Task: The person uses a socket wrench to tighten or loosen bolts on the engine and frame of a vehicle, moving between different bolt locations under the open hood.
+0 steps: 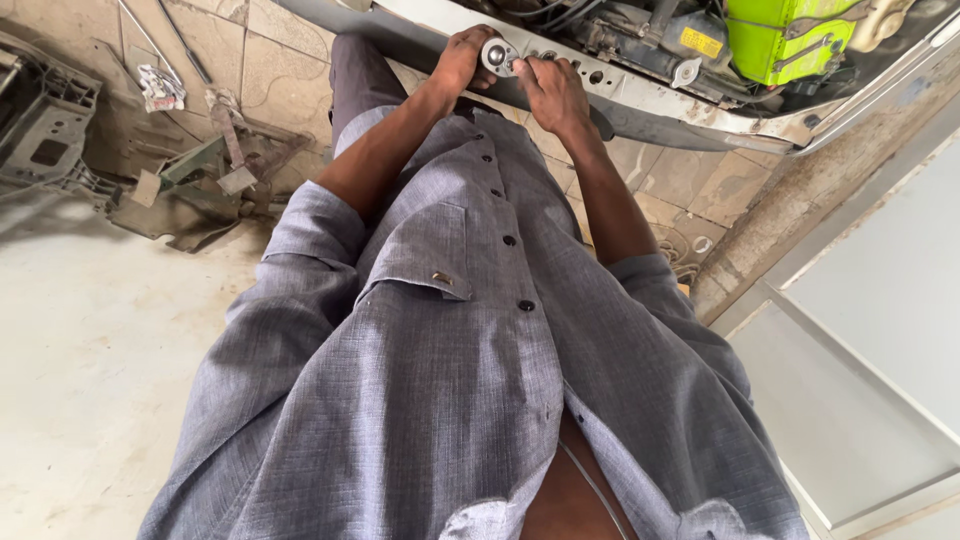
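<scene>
I look down my grey buttoned shirt to both hands at the front of an open car engine bay. My left hand (458, 62) grips a round silver metal part (496, 54) against the pale metal front crossbar (640, 92), which has several holes. My right hand (552, 95) rests on the crossbar just right of the round part, fingertips touching it. Whether the fingers pinch a small fastener is hidden.
A bright green container (785, 38) and dark engine parts with a yellow label (700, 42) sit behind the crossbar. Scrap metal brackets (205, 180) and a dark plastic panel (40, 120) lie on the tiled floor at left. A concrete kerb (790, 210) and white panel (880, 330) are at right.
</scene>
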